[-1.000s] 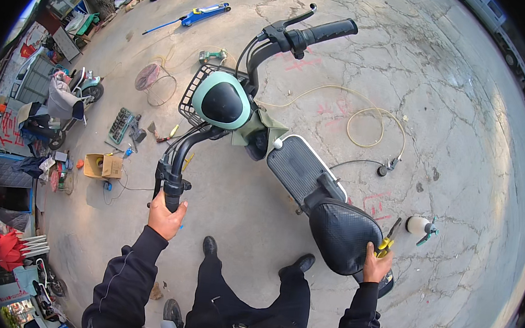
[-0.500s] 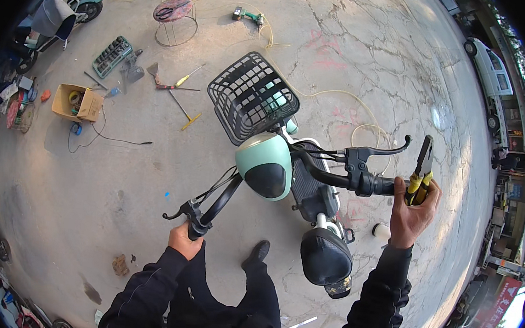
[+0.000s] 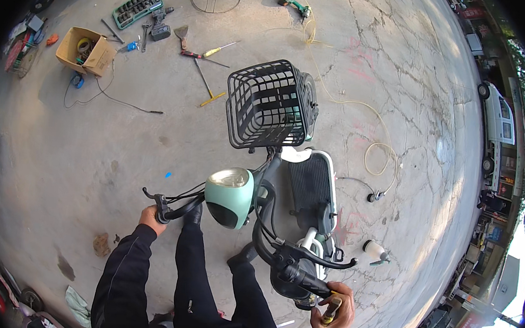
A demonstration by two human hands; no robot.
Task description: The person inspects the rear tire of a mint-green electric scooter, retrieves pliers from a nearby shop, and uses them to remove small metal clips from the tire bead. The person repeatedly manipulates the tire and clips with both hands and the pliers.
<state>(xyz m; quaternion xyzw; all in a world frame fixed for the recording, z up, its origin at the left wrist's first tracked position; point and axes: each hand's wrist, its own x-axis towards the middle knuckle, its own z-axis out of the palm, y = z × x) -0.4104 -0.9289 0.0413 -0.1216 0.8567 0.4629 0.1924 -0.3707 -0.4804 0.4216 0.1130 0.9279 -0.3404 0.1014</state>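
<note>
My left hand (image 3: pixel 152 219) is closed around the left grip of a small electric scooter's handlebar, beside its black brake lever (image 3: pixel 153 196). My right hand (image 3: pixel 335 313) holds pliers with yellow and black handles (image 3: pixel 329 311), seen nearly end-on, and its fingers touch the end of the right grip (image 3: pixel 308 282). The right brake lever (image 3: pixel 329 261) sticks out beyond that grip. Between the grips is the mint-green headlight housing (image 3: pixel 228 200), and the front wheel and black basket (image 3: pixel 268 101) are turned to the right. The dark seat is partly hidden behind the right handlebar.
A cardboard box (image 3: pixel 99 58), a green socket case (image 3: pixel 137 8), a grey drill (image 3: pixel 161 24), a T-handle tool (image 3: pixel 210 99) and a green power tool (image 3: pixel 295 4) lie on the concrete. A yellow hose (image 3: pixel 369 106) curves right of the scooter, near a white spray bottle (image 3: pixel 377 251).
The handlebar has swung round: its right end came back toward me with my right hand and the pliers. The basket turned with it, and the whole view has shifted.
</note>
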